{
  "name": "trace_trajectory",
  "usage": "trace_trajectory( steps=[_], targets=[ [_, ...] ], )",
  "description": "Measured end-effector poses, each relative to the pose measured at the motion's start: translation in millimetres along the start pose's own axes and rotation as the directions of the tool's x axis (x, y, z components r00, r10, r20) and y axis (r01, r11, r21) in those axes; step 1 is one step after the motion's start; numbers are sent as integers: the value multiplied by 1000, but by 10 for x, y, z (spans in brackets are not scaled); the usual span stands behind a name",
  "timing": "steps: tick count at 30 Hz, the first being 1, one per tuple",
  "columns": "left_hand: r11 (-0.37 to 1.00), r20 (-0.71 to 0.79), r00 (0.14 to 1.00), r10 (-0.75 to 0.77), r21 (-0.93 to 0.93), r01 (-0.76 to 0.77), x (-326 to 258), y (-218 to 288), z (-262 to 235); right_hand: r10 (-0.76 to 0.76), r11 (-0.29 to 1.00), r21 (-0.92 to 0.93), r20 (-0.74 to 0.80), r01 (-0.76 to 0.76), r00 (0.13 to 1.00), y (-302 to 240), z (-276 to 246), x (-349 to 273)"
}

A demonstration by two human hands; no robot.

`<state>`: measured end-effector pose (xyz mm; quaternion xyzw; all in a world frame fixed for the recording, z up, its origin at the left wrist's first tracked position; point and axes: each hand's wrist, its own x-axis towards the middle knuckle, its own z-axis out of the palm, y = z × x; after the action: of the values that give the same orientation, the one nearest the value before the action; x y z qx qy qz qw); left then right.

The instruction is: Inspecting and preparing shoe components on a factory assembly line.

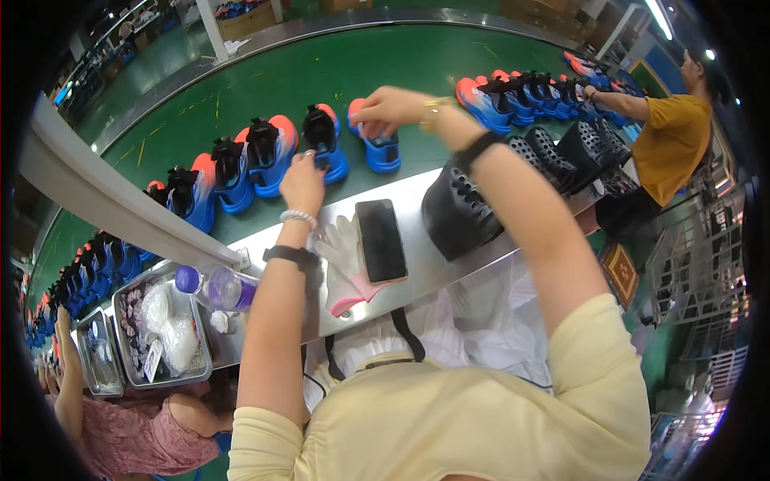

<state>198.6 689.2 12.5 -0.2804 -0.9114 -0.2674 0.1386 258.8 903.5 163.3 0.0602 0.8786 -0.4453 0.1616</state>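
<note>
Two blue, white and coral sneakers with dark linings are right in front of me on the green belt. My left hand (303, 183) is closed at the heel of the left sneaker (330, 163), its fingertips against the blue sole. Over the right sneaker (382, 155) bends my right hand (388, 111), fingers curled down at its upper; whatever they pinch is hidden. Between my arms, on the metal ledge (417, 272), lie a dark phone (382, 240) and a white glove (342, 244) with a pink cuff.
More sneakers (267, 152) line the belt (433, 68) on both sides. Black perforated shoe forms (461, 212) stand at right. A metal tray (204, 365) with plastic bags and a purple bottle (228, 289) are at left. One person (678, 148) works at right, another (136, 433) at lower left.
</note>
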Motion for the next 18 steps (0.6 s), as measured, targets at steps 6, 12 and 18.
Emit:
trace_trajectory(
  steps=[6,12,18],
  targets=[
    [999,-89,996,3,-35,-7,-131,138,-66,-108,994,-67,-491,87,864,671,-1362,-2015],
    [976,-105,977,183,-98,-194,-310,840,-352,-34,976,-88,-966,-201,257,2850,-2526,-3926],
    [922,48,978,203,-345,-175,-401,1007,-196,252,916,140,-930,-375,269,4105,-2702,-4213]
  ],
)
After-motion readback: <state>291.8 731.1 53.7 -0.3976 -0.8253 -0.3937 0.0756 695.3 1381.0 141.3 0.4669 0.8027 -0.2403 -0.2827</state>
